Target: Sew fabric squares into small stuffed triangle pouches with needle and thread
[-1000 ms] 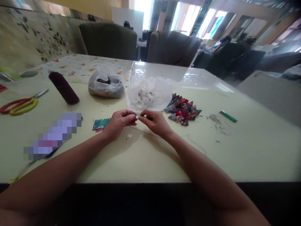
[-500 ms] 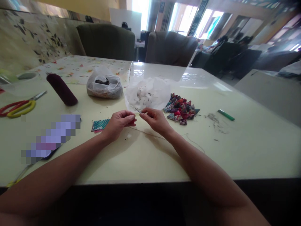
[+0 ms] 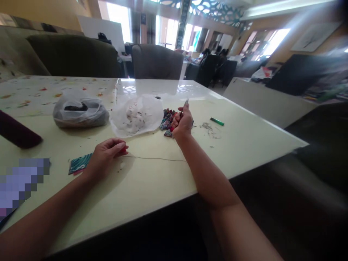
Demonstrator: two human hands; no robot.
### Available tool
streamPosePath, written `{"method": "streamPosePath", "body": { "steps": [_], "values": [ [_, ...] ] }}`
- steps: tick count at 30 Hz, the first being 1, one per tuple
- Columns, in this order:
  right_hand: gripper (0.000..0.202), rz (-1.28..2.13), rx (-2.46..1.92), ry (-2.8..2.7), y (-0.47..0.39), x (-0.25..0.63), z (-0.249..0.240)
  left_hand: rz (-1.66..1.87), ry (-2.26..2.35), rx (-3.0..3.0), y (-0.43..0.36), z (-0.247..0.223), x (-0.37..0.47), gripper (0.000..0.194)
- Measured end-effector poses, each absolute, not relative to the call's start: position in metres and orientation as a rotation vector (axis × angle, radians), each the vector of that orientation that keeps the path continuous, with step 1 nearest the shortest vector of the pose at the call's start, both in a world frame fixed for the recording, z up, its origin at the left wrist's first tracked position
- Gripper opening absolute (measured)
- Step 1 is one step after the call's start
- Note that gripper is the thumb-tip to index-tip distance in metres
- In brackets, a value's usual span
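At the near edge of the pale desk [image 3: 152, 188], the person's two bare forearms reach in from below. The left hand [image 3: 104, 154] rests low on the desk with its fingers pressed together, pinching a small red piece [image 3: 123, 149] between thumb and fingertips. Just beside that hand, toward the left, lies a teal patterned fabric square [image 3: 79, 164], flat on the surface. A thin thread [image 3: 154, 158] runs from the red piece across the desk toward the right forearm. The right hand [image 3: 182, 123] is raised a little farther out, closed in a loose fist that pinches a slim needle-like tool [image 3: 185, 104], whose tip points up and away; whether the thread reaches this tool cannot be told. Just behind and beside the right hand lies a heap of small colourful folded fabric pieces [image 3: 167, 121], partly hidden by the hand. To the left of the heap sits a crumpled white plastic bag [image 3: 136, 115] with dark flecks on it, and farther left a grey plastic bag [image 3: 78, 113] holding something dark. A dark maroon roll [image 3: 16, 132] lies at the left edge. To the right of the heap are some thread scraps [image 3: 209, 128] and a small green stick [image 3: 216, 121]. Beyond the desk stand padded chairs [image 3: 156, 61].
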State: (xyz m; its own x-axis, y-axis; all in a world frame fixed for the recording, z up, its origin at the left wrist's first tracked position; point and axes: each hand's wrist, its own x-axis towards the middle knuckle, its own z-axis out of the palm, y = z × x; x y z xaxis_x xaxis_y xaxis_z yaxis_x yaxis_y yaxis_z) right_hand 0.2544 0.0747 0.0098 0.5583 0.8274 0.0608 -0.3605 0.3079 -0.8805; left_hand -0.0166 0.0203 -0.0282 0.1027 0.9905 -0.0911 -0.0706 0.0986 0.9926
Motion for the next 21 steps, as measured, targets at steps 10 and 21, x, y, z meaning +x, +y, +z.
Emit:
{"method": "streamPosePath", "body": {
  "steps": [10,21],
  "values": [
    [0.043,1.062,-0.765,-0.344,0.083,0.284,0.01,1.122,1.164,1.052,0.021,-0.028,-0.014,0.038],
    [0.01,0.958,-1.007,-0.426,0.088,0.322,0.001,1.132,1.162,1.044,0.023,-0.03,-0.015,0.034]
  ]
}}
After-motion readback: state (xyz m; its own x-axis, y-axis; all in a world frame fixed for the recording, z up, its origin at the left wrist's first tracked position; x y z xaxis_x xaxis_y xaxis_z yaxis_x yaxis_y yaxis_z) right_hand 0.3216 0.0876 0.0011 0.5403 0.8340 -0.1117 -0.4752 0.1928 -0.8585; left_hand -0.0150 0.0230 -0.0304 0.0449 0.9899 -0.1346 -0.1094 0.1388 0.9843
